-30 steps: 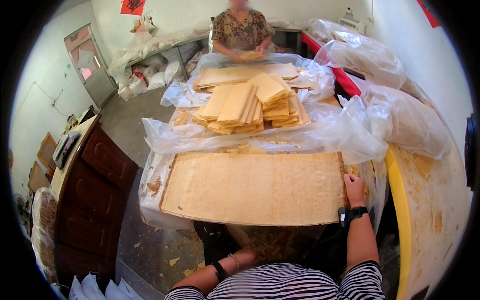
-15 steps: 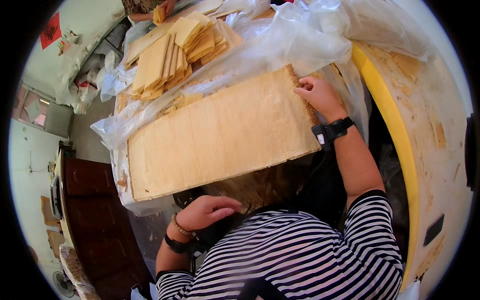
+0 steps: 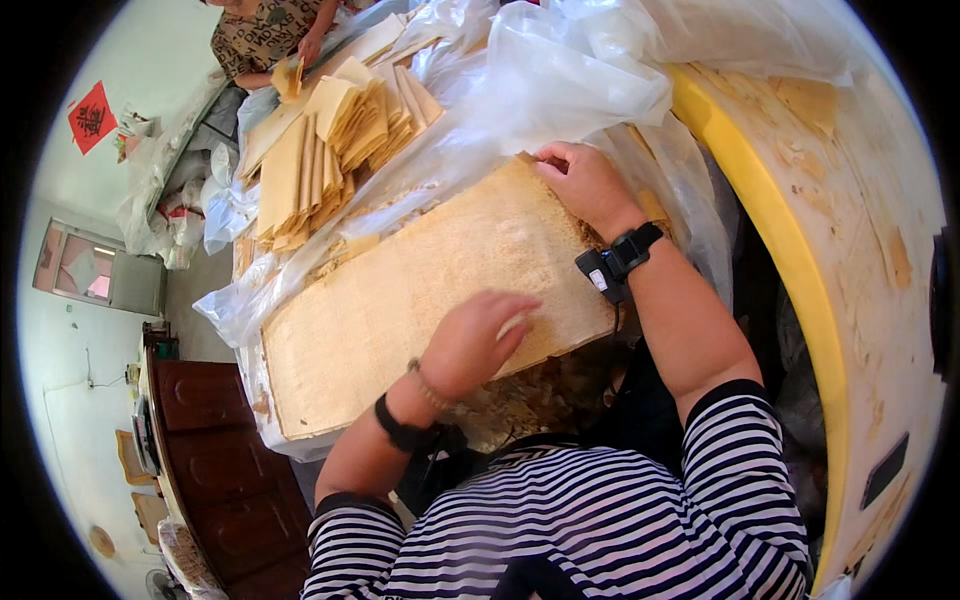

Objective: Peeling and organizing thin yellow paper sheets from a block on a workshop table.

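A large tan stack of thin sheets (image 3: 400,290) lies flat in front of me on clear plastic film (image 3: 560,90). My left hand (image 3: 475,340) rests palm down on the stack's near edge, fingers spread a little, holding nothing. My right hand (image 3: 585,185) presses on the stack's far right corner, fingertips at the edge; whether it pinches a sheet is hidden. A black watch sits on my right wrist, a black band on my left.
Folded piles of the same tan sheets (image 3: 330,140) lie farther along the table. Another person (image 3: 275,40) at the far end handles sheets. A yellow-rimmed pale panel (image 3: 800,300) curves along my right. A dark wooden cabinet (image 3: 215,440) stands at my left.
My left hand came up from my lap and landed on the stack's near edge. My right hand stayed at the far right corner. My head tilted further down and left.
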Motion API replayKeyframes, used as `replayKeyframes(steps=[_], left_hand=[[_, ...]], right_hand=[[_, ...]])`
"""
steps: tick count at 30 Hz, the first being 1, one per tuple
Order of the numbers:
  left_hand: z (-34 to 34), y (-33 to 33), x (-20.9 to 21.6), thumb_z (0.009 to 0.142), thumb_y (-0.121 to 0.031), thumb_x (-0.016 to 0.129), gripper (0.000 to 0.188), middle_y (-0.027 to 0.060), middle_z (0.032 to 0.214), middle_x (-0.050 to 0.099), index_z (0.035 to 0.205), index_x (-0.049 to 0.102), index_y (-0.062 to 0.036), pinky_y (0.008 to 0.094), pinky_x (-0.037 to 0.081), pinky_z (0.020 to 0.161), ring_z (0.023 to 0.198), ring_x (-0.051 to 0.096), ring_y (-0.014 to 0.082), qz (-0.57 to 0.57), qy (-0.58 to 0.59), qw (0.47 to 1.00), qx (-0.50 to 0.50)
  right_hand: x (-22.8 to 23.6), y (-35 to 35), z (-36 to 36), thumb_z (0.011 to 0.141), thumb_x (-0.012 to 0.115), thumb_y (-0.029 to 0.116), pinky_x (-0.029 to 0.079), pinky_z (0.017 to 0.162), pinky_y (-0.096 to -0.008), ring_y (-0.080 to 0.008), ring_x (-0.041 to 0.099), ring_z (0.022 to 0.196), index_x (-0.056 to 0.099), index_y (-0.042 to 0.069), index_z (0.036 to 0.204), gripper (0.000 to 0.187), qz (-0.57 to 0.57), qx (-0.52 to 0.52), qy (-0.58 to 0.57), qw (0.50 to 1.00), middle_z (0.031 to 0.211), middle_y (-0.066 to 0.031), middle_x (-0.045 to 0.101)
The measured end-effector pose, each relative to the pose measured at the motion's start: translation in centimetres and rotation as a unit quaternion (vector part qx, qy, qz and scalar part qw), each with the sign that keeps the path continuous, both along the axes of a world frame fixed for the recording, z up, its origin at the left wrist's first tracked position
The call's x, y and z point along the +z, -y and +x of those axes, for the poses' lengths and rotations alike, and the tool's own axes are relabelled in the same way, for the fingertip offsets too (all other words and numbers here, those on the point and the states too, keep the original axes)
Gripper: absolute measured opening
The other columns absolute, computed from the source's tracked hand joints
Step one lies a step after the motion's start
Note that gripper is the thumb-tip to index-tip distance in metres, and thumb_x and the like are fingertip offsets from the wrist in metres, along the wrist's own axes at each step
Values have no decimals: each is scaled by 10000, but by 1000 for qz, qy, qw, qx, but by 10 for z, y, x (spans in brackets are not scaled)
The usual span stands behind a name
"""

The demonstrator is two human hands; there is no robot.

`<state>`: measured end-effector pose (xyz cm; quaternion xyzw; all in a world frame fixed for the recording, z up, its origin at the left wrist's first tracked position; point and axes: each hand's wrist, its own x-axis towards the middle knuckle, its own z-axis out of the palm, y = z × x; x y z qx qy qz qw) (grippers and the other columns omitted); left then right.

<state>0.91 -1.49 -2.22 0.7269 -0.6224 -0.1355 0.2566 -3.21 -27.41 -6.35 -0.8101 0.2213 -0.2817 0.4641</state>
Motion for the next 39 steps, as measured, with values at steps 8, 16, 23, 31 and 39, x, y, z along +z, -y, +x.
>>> replayKeyframes(steps=[8, 16, 23, 31, 39], left_hand=[[98, -139, 42, 812, -5, 622, 265, 107, 1082, 701, 1053, 707, -77, 407, 532, 918, 1066, 649, 305, 93, 407, 902, 113], [142, -177, 90, 890, -21, 659, 234, 141, 1116, 699, 1123, 685, -29, 388, 521, 903, 1042, 660, 307, 4, 245, 907, 343], [66, 62, 38, 788, -49, 785, 642, 127, 1390, 574, 1380, 538, -80, 390, 341, 1148, 1372, 465, 298, -145, 97, 984, 42], [78, 91, 13, 817, -5, 753, 168, 86, 965, 707, 978, 739, -50, 313, 541, 791, 855, 677, 216, -110, -26, 994, 1], [79, 100, 9, 817, -7, 752, 218, 84, 917, 683, 1032, 725, -31, 318, 538, 775, 857, 670, 215, -93, 13, 995, -21]], right_hand=[[-13, 14, -16, 915, 677, 159, 499, 759, -272, -94, 606, 807, 685, -12, 1023, 202, 90, 31, 71, 993, 851, -40, 700], [5, -19, -22, 859, 706, 69, 517, 709, -298, -188, 658, 762, 692, 31, 978, 126, 4, 73, 135, 988, 865, -91, 693], [35, -21, -38, 818, 692, 71, 535, 708, -356, -296, 668, 811, 707, 98, 936, 122, -203, 101, 195, 954, 907, -82, 685], [32, -17, -44, 817, 722, 108, 531, 687, -351, -281, 673, 781, 694, 87, 917, 106, -127, 132, 139, 973, 888, -88, 679], [25, -14, -36, 862, 735, 189, 514, 671, -315, -223, 664, 738, 711, 53, 928, 153, -22, 139, 123, 982, 869, -104, 690]])
